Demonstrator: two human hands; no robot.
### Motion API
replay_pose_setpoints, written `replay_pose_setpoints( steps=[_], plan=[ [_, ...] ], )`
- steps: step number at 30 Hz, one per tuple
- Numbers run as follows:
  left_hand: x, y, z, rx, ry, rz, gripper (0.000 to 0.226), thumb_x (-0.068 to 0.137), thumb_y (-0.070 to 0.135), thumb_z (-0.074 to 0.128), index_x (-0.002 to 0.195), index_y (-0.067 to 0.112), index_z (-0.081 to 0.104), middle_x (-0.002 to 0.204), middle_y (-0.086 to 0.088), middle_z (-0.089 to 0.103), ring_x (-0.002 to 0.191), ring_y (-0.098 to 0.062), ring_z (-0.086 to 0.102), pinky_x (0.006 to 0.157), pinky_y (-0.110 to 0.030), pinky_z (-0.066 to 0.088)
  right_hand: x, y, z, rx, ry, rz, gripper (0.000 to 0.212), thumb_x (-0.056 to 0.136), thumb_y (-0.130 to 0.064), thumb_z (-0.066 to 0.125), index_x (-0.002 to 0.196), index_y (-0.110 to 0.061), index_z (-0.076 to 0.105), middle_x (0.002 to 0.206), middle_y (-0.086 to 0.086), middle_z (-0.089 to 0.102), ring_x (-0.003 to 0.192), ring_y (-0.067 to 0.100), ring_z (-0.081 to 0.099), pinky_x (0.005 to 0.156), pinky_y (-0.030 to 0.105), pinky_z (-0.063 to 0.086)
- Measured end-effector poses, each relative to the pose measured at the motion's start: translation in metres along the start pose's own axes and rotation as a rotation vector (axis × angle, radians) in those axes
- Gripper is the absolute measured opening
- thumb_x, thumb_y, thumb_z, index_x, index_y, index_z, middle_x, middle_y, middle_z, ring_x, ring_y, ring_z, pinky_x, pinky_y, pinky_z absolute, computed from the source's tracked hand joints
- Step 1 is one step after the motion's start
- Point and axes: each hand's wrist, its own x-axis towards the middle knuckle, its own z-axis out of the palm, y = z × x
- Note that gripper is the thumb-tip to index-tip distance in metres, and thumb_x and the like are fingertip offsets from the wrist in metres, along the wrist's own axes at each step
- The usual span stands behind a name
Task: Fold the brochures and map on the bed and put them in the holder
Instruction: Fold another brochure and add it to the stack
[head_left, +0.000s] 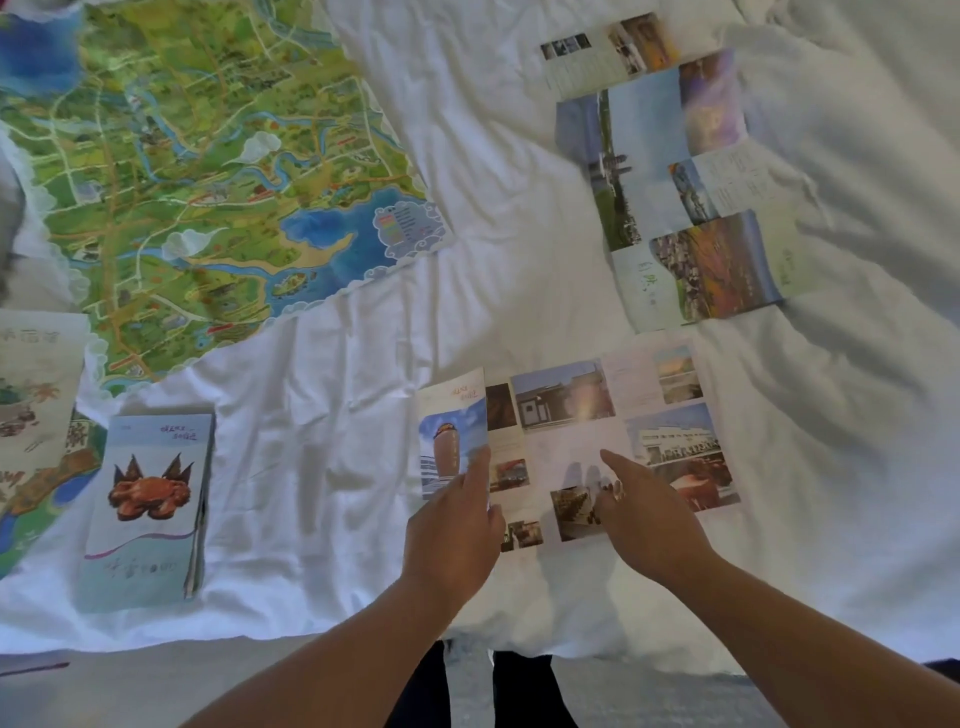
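Lower centre, left hand (452, 525) pinching folded-over left panel of photo brochure (566, 410), right hand (649, 514) above its middle, forefinger extended, holding nothing

- The left hand (452, 525) pinches the turned-over cover flap of the unfolded photo-printed paper brochure (597, 441) on the crumpled white bed sheet (337, 415).
- The right hand (644, 509) is over the brochure's middle, forefinger stretched out.
- A green illustrated paper map (208, 156) lies spread at far left.
- A folded pale-blue crab-picture brochure (150, 509) lies at near left.
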Motion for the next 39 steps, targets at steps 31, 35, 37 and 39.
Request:
replay_pose_setpoints(
  steps=[31, 35, 37, 39],
  plan=[
    [0.017, 0.008, 0.095, 0.423, -0.221, 0.105, 0.100, 0.086, 0.041, 0.054, 0.149, 0.031, -0.023, 0.161, -0.008, -0.015, 0.149, -0.030, -0.011, 0.116, -0.056, 0.020, 0.049, 0.096, -0.029, 0.038, 0.054, 0.129, 0.075, 0.087, -0.044, 0.065, 0.148, -0.019, 0.029, 0.136, 0.003, 0.040, 0.127, 0.025, 0.043, 0.099, 0.040, 0.044],
    [0.014, 0.002, 0.081, 0.371, -0.212, 0.148, 0.088, 0.085, 0.030, 0.049, 0.155, 0.022, -0.004, 0.162, -0.010, -0.002, 0.149, -0.026, -0.004, 0.120, -0.046, 0.020, 0.050, 0.088, -0.026, 0.055, 0.052, 0.138, 0.078, 0.087, -0.050, 0.064, 0.149, -0.021, 0.027, 0.144, 0.004, 0.035, 0.130, 0.025, 0.042, 0.099, 0.042, 0.044],
    [0.011, 0.001, 0.073, 0.339, -0.165, 0.180, 0.075, 0.079, 0.022, 0.055, 0.149, 0.010, 0.028, 0.158, -0.018, 0.017, 0.148, -0.031, 0.012, 0.116, -0.045, 0.031, 0.050, 0.086, -0.024, 0.073, 0.046, 0.141, 0.079, 0.087, -0.053, 0.064, 0.149, -0.021, 0.027, 0.144, 0.005, 0.035, 0.130, 0.025, 0.042, 0.097, 0.041, 0.044],
    [0.008, -0.002, 0.071, 0.300, -0.085, 0.255, 0.043, 0.070, 0.014, 0.066, 0.111, 0.002, 0.059, 0.142, -0.025, 0.044, 0.138, -0.039, 0.037, 0.098, -0.044, 0.051, 0.049, 0.084, -0.021, 0.084, 0.048, 0.146, 0.080, 0.086, -0.053, 0.064, 0.149, -0.020, 0.027, 0.143, 0.005, 0.036, 0.129, 0.025, 0.042, 0.096, 0.041, 0.045]
  ],
)
